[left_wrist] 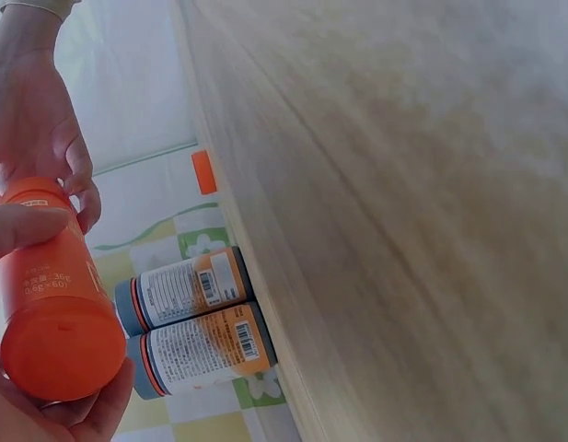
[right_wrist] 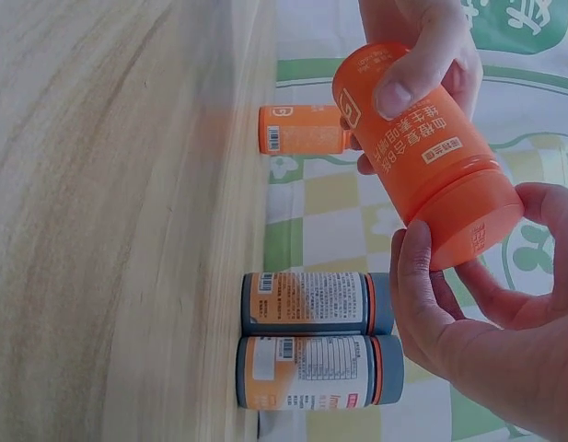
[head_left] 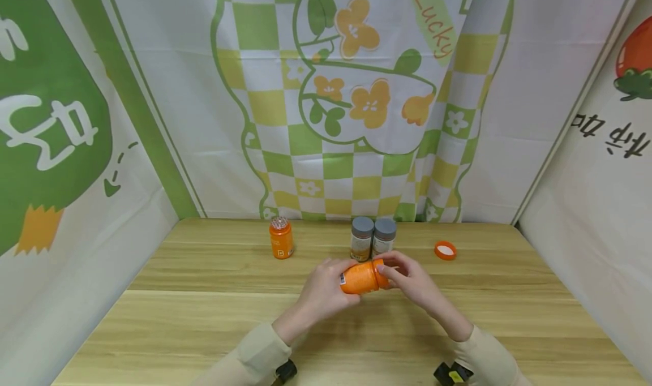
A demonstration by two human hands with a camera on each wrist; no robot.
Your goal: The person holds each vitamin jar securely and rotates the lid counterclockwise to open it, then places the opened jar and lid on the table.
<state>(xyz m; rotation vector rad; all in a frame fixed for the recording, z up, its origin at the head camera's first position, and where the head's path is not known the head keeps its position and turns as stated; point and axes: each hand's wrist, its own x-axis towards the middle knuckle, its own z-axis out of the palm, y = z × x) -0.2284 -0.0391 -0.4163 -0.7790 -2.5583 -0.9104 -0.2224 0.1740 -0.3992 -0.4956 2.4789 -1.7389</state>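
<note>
An orange supplement bottle (head_left: 359, 278) is held tilted above the table, its capped end toward the right. My left hand (head_left: 326, 287) grips its body, the thumb lying along the side in the right wrist view. With fingertips and thumb, my right hand (head_left: 412, 278) pinches the orange cap (right_wrist: 468, 221), which sits on the bottle. Behind the hands, two grey-lidded bottles stand side by side, the left one (head_left: 361, 239) and the right one (head_left: 384, 237). A second orange bottle (head_left: 282, 240) stands uncapped at the back left.
An orange cap (head_left: 445, 251) lies on the wooden table (head_left: 204, 307) at the back right, its pale inside facing up. A checked curtain (head_left: 336, 165) hangs behind the table's back edge, with printed cloth walls (head_left: 586, 205) at both sides.
</note>
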